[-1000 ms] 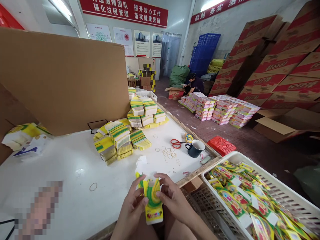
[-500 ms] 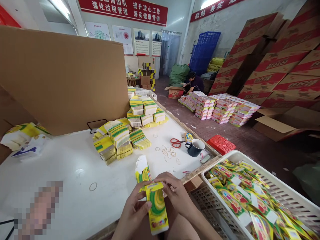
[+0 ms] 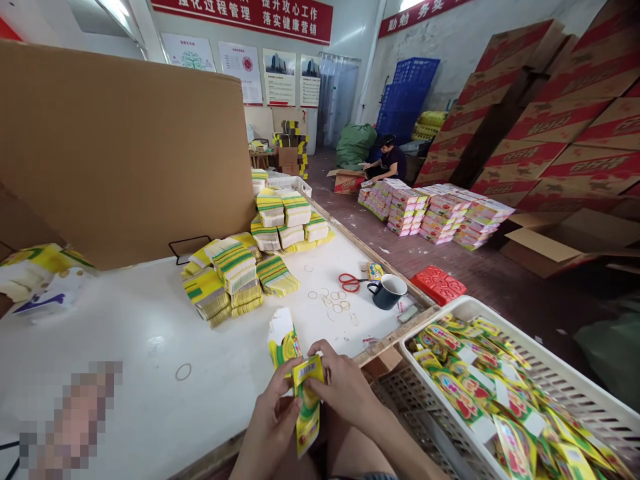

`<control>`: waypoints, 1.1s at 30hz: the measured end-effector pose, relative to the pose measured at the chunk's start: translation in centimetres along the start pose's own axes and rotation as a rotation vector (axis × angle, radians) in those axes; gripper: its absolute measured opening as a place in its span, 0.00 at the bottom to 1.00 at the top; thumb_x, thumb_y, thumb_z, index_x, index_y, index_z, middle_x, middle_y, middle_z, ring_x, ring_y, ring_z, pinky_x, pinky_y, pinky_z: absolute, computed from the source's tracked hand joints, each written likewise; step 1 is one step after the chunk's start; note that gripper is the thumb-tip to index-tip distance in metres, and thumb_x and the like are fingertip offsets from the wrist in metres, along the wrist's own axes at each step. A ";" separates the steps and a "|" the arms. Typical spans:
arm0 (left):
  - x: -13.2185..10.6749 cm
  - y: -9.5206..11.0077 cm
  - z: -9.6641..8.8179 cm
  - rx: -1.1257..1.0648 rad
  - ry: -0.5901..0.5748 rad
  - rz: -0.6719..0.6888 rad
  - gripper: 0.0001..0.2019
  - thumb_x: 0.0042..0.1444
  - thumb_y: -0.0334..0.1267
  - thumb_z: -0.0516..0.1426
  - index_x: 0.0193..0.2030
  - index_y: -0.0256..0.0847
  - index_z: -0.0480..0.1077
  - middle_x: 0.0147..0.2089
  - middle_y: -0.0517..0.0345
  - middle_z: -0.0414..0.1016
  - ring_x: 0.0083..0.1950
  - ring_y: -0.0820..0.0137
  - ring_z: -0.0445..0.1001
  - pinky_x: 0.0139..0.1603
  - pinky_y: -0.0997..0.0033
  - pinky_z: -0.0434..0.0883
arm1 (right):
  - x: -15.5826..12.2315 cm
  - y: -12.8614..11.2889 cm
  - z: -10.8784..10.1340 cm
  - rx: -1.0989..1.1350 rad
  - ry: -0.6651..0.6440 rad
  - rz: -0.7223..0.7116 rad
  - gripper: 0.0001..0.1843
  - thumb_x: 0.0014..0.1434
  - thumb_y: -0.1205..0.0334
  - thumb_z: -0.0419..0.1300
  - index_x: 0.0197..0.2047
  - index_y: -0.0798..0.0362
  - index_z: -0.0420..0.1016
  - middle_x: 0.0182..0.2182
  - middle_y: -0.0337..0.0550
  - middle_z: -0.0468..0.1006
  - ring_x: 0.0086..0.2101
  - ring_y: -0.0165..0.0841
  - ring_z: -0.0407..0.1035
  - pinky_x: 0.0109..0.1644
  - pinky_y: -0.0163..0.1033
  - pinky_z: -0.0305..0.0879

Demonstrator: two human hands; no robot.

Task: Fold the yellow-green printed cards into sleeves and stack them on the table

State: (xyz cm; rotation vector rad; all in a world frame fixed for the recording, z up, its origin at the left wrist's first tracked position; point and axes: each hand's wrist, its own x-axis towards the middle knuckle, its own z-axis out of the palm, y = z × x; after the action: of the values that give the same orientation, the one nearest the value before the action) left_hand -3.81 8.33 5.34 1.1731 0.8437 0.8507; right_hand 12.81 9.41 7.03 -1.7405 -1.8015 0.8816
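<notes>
White counter [image 3: 225,380], kinda cluttered: stacks of yellow-green cardboard [image 3: 234,267] sat far middle, with red scissors [image 3: 349,283] and a dark mug [image 3: 387,292] over to the right. My left grip [image 3: 275,410] was clasping one small carton [image 3: 307,423] by its left side, right grip [image 3: 345,383] pinching its upper end, all just off the near edge. White basket [image 3: 463,304] full of printed packs [image 3: 460,390] stood on the right.
</notes>
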 end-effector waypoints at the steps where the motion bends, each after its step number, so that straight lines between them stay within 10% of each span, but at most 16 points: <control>1: 0.0 0.0 0.0 -0.004 0.003 -0.003 0.23 0.57 0.41 0.56 0.60 0.49 0.62 0.57 0.47 0.72 0.49 0.58 0.76 0.48 0.61 0.72 | 0.1 -0.1 0.2 -0.013 -0.001 0.003 0.17 0.49 0.67 0.58 0.44 0.46 0.65 0.23 0.33 0.73 0.28 0.35 0.69 0.32 0.32 0.52; 23: 0.4 0.3 0.2 -0.023 0.027 -0.046 0.25 0.53 0.43 0.59 0.59 0.45 0.61 0.51 0.47 0.77 0.46 0.57 0.78 0.46 0.61 0.73 | -0.4 1.0 0.9 -0.044 0.020 -0.003 0.22 0.50 0.67 0.57 0.50 0.47 0.65 0.23 0.34 0.73 0.28 0.35 0.70 0.33 0.33 0.56; 33: 0.9 0.5 1.1 -0.186 -0.015 -0.037 0.21 0.51 0.38 0.62 0.52 0.45 0.64 0.44 0.51 0.80 0.43 0.58 0.79 0.41 0.62 0.75 | -0.4 2.2 0.0 0.620 0.051 -0.089 0.11 0.56 0.56 0.59 0.40 0.50 0.78 0.31 0.40 0.78 0.30 0.32 0.67 0.34 0.35 0.63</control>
State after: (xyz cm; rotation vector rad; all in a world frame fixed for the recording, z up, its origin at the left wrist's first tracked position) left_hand -2.48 8.76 5.94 0.9968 0.7548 0.8692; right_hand 14.38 9.00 5.43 -1.2607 -1.3570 1.1868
